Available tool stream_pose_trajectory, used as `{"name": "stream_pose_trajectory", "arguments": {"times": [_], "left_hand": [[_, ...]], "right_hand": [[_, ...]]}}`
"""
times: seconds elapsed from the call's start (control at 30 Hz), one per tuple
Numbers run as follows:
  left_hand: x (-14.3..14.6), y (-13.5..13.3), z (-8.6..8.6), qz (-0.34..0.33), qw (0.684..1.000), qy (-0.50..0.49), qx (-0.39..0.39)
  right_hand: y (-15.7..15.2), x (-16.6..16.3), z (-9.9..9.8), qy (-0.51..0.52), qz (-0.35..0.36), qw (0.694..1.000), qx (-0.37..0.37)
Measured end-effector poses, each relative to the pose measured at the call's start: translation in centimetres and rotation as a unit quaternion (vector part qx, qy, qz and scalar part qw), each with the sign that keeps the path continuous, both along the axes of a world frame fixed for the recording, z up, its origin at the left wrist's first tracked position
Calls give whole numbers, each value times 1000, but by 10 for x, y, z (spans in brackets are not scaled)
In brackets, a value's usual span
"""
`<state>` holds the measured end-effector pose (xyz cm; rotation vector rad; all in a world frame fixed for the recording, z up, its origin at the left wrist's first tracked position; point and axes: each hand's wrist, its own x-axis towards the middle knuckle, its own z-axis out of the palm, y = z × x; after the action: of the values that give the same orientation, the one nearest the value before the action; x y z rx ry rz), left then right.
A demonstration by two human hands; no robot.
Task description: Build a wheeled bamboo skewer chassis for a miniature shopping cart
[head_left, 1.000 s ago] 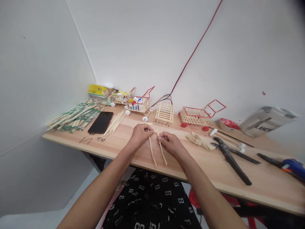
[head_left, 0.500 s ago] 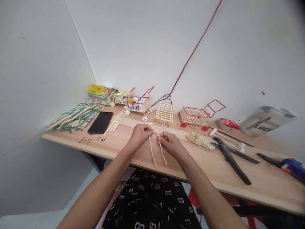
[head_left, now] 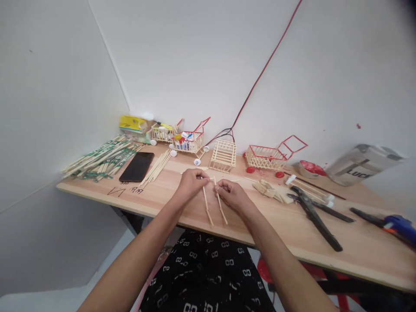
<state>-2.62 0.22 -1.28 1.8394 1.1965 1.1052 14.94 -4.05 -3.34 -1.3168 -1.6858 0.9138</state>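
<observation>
Two thin wooden sticks point(head_left: 208, 209) lie side by side on the wooden table point(head_left: 169, 197), pointing toward me. My left hand point(head_left: 191, 183) pinches the far end of the left stick. My right hand point(head_left: 231, 193) pinches the far end of the right stick point(head_left: 222, 209). A short cross piece seems to sit between the two hands, partly hidden by the fingers. Both hands rest on the table near its front edge.
Black pliers point(head_left: 314, 216) lie to the right, with a blue glue gun point(head_left: 398, 225) beyond. A bare stick cage point(head_left: 223, 155), a red-framed cart point(head_left: 272, 155) and two small carts point(head_left: 184, 138) stand at the back. A phone point(head_left: 137, 166), loose sticks point(head_left: 156, 167) and wrapped chopsticks point(head_left: 100, 158) lie left.
</observation>
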Motion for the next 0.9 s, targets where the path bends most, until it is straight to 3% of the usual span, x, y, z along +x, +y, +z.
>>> {"name": "stream_pose_trajectory", "arguments": {"times": [0.9], "left_hand": [[0, 1, -1, -6, 1000, -11, -7]], "right_hand": [[0, 0, 1, 2, 2, 1000, 0]]}}
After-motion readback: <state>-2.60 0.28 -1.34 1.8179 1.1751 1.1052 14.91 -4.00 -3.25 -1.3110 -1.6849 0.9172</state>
